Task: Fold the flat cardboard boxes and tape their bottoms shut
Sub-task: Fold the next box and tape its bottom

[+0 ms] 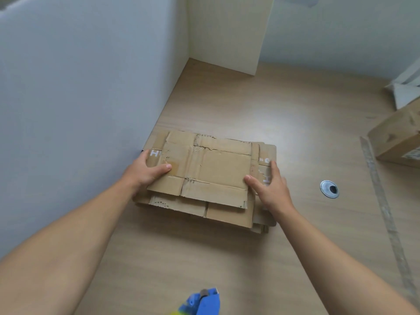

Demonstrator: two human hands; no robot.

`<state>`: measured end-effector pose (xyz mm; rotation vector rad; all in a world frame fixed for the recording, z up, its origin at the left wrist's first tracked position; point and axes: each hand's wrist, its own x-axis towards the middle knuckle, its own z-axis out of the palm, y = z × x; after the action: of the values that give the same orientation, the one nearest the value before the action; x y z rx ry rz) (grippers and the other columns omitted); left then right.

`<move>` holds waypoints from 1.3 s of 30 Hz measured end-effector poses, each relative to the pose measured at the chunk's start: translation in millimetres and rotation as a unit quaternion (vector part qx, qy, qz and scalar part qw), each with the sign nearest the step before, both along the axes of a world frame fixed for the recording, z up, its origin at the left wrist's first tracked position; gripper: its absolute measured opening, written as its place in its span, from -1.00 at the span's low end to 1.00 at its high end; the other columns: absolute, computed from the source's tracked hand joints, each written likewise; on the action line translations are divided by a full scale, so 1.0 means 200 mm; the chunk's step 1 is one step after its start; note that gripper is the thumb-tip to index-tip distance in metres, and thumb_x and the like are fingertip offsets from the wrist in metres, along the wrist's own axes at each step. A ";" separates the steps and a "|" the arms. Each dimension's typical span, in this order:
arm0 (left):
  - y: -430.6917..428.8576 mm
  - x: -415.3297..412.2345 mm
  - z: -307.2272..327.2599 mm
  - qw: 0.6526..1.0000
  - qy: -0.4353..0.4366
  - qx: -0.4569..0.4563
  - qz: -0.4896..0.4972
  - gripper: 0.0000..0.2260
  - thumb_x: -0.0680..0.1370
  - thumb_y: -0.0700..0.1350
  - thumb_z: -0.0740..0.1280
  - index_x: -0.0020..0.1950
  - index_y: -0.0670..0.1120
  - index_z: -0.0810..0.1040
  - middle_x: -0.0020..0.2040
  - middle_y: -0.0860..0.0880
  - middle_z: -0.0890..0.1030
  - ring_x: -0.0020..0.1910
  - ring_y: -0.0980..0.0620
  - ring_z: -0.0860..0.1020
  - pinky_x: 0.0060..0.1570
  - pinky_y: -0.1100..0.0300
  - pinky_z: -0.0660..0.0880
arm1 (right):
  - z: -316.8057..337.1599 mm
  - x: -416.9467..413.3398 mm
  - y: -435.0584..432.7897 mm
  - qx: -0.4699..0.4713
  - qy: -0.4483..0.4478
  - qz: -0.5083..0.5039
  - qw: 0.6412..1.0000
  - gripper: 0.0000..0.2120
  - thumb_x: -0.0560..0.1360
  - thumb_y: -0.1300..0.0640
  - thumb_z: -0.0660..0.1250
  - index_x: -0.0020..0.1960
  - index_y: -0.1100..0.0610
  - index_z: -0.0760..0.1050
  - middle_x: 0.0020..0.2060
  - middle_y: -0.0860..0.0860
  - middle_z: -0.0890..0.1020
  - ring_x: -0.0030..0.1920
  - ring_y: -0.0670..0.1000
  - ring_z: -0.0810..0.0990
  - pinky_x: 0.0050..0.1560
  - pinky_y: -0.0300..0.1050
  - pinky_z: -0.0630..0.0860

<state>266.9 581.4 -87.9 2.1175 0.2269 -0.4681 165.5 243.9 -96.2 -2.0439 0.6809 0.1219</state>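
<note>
The top flat box (204, 169) lay on the stack (227, 214) of flattened cartons on the desk (295, 123). Its long axis ran side to side, so each short end met one hand. The left hand (145, 171) pinched the left end, thumb on top, fingers tucked out of sight beneath. The right hand (270, 185) lay flat and relaxed at the right end, thumb touching the edge, gripping nothing. With both hands equally near, I judged a two-handed lift was called for.
</note>
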 end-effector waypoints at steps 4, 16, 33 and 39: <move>-0.07 -0.07 0.07 0.988 -0.099 0.120 -0.002 -0.20 0.40 0.26 0.47 0.53 -0.05 0.32 0.45 -0.10 0.40 0.43 -0.12 0.36 0.43 -0.07 0.30 | 0.05 -0.02 0.03 -0.106 -0.001 0.015 0.994 -0.29 0.45 -0.31 0.36 0.53 -0.22 0.21 0.47 0.05 0.21 0.51 0.13 0.14 0.44 0.22 0.27; -0.25 -0.30 0.27 0.988 -0.138 0.023 0.071 -0.20 0.44 0.12 0.51 0.57 -0.09 0.25 0.44 -0.10 0.41 0.41 -0.08 0.41 0.39 0.00 0.35 | 0.26 -0.13 0.23 -0.082 -0.046 0.038 0.995 -0.52 0.54 -0.06 0.37 0.40 0.08 0.46 0.45 0.07 0.34 0.53 0.10 0.13 0.47 0.03 0.15; -0.64 -1.54 0.46 0.955 -0.135 -0.161 -0.207 -0.02 0.29 -0.01 0.54 0.49 0.46 0.01 0.37 0.37 0.38 0.39 0.29 0.38 0.25 0.44 0.34 | 0.50 -1.35 -0.28 0.239 -0.197 0.088 0.947 -0.39 0.45 -0.04 0.41 0.44 -0.28 0.29 0.26 -0.15 0.56 0.26 -0.06 0.55 0.17 -0.05 0.54; -0.76 -1.93 0.27 0.971 -0.120 -0.117 -0.172 -0.19 0.39 -0.09 0.47 0.43 0.44 0.11 0.38 0.29 0.36 0.43 0.29 0.29 0.33 0.10 0.46 | 0.28 -1.78 -0.31 0.222 -0.180 0.053 0.957 -0.41 0.47 0.02 0.49 0.39 -0.29 0.34 0.18 -0.28 0.59 0.27 -0.10 0.54 0.15 -0.10 0.56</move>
<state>-119.3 430.3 -33.0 1.9608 -0.3248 -0.4097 -190.6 182.8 -40.8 -1.6088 0.2833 -0.0352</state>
